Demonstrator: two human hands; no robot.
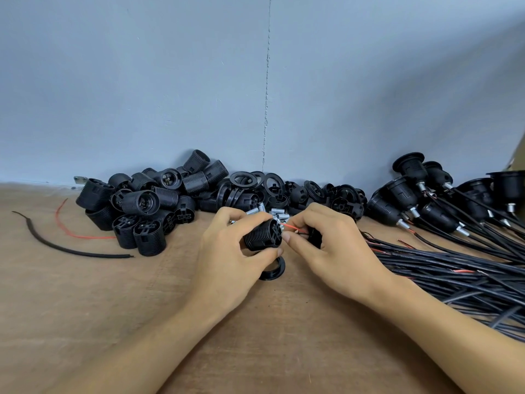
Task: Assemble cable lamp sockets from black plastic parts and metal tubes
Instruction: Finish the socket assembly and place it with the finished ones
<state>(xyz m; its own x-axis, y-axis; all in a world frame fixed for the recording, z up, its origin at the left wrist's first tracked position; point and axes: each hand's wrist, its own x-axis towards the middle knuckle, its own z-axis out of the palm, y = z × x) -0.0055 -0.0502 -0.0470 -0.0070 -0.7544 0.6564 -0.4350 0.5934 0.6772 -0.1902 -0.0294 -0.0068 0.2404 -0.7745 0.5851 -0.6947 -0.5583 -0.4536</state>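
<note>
Wooden table (pixel 85 308), foreground. Left hand (pixel 224 251): fingers and thumb curled around a threaded socket body (pixel 262 236), held just above the table, terminal end turned toward the right hand. Right hand (pixel 335 251): fingertips pinching a red wire (pixel 289 226) at that terminal end; a black part under its fingers is mostly hidden, possibly a cap. Socket body: light, rigid plastic, likely best gripped by the ribbed thread. Wire: thin and limp, likely best pinched close to the tip. Black ring (pixel 272 270), lying beneath the hands. Cable bundle (pixel 454 274), right. Metal tubes (pixel 272 214), behind the hands. Socket-body heap (pixel 147 206), finished sockets (pixel 426 200), against the wall.
</note>
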